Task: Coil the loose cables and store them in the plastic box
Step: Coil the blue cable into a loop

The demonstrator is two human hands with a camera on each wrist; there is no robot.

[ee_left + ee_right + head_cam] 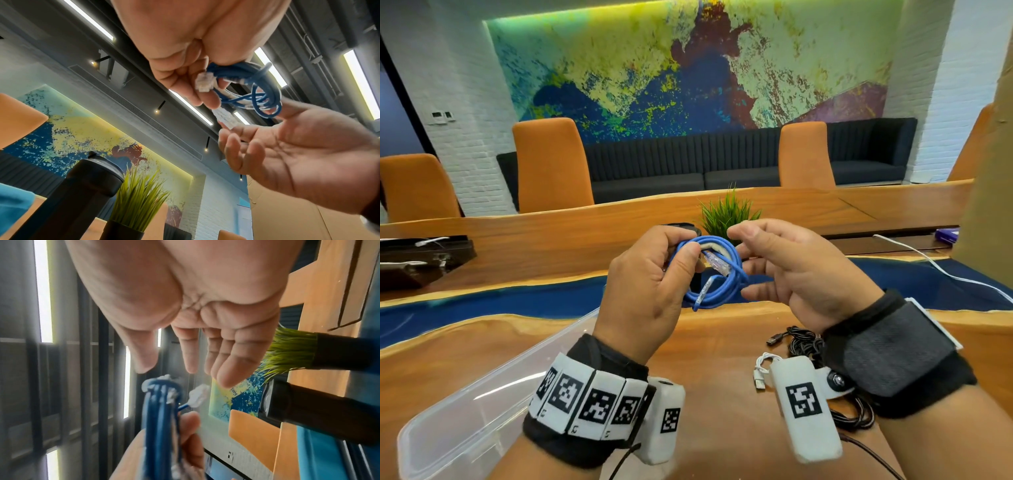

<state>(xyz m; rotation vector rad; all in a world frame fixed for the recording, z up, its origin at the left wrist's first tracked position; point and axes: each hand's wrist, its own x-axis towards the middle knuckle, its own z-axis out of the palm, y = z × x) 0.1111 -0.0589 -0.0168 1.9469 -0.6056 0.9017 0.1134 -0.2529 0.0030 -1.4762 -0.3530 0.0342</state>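
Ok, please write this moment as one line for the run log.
left hand: grips coiled blue cable | right hand: open beside coil | plastic box: no cable seen inside | black cable: loose on table

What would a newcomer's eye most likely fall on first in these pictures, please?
Probably the blue cable, already wound into a coil and gripped by the left hand above the wooden table, its clear plugs poking out. The right hand is beside it, fingers relaxed. Next, the clear plastic box at lower left, and the black cables under the right wrist.
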